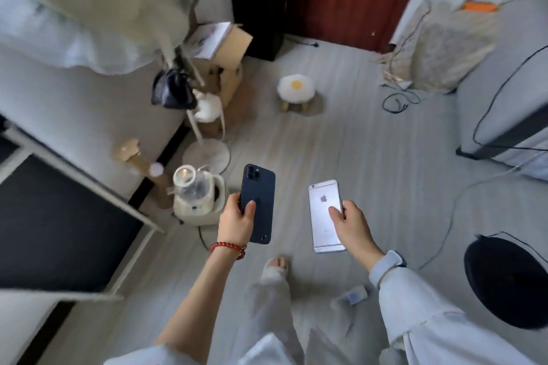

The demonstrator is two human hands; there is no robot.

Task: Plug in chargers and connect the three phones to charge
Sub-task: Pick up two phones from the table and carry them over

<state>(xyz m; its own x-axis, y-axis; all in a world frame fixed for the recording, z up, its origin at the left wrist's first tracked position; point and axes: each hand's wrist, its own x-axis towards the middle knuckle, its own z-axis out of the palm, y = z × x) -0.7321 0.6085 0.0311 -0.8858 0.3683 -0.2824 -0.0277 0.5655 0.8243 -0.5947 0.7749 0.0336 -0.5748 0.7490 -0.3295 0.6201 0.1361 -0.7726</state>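
Observation:
My left hand [237,221] grips a dark blue phone [258,187], held back side up with its camera cluster at the far end. To its right, my right hand [351,227] holds a silver phone [323,203], also back side up with its logo showing. Both phones hover above the pale wood floor [370,151]. A dark cable [397,104] lies coiled on the floor at the far right, and a pale cable [450,216] runs across the floor on the right. I see no third phone and no charger plug clearly.
A glass kettle on a white base [197,195] stands left of my left hand. A fan stand [207,154], cardboard boxes [228,68] and an egg-shaped stool [296,87] sit farther off. A black round object [510,278] lies at right, a bed [74,104] at left.

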